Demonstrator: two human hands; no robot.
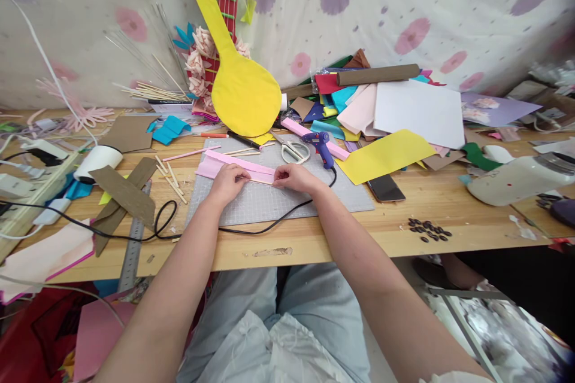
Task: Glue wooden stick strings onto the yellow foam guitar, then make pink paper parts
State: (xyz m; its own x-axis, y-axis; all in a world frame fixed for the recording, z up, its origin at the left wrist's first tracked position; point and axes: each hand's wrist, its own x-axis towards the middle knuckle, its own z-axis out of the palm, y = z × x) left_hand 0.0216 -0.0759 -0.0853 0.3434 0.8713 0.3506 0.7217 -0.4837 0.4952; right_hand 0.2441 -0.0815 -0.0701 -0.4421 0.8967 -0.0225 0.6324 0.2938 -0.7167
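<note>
A long strip of pink paper lies across the grey cutting mat on the wooden table. My left hand presses on the strip near its middle, fingers curled and pinched on its lower edge. My right hand pinches the strip's right end, where a thin wooden stick lies along the edge between both hands. Both hands are closed on the strip.
A blue glue gun with a black cord, scissors and a black pen lie on the mat's far side. Yellow paper, a phone, piled coloured sheets, a metal ruler, cardboard pieces and wooden sticks surround it.
</note>
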